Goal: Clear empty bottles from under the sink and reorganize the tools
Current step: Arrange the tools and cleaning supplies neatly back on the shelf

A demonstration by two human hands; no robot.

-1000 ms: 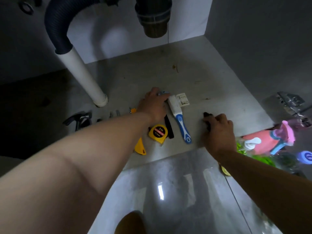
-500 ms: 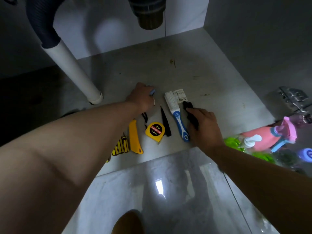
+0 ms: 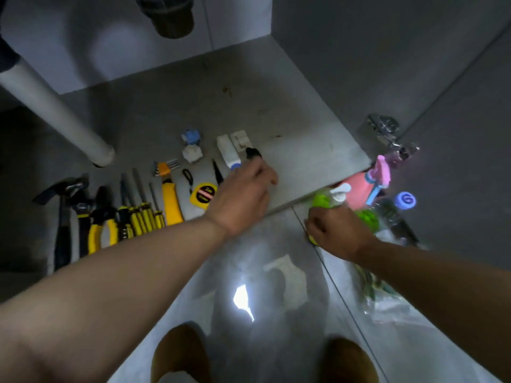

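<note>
Sorting is recorded as nearly done: tools are lined up left of the tape measure point(image 3: 203, 195), from screwdrivers point(image 3: 141, 217) out to hammer point(image 3: 62, 230). The left hand point(image 3: 243, 197) has been shifted just right of the tape measure, fingers bent over a black piece point(image 3: 253, 153); a grip cannot be confirmed. The right hand point(image 3: 337, 233) has been withdrawn far right of it to the bottles point(image 3: 356, 189), fingers hidden. Bottle clearing is judged next.
</note>
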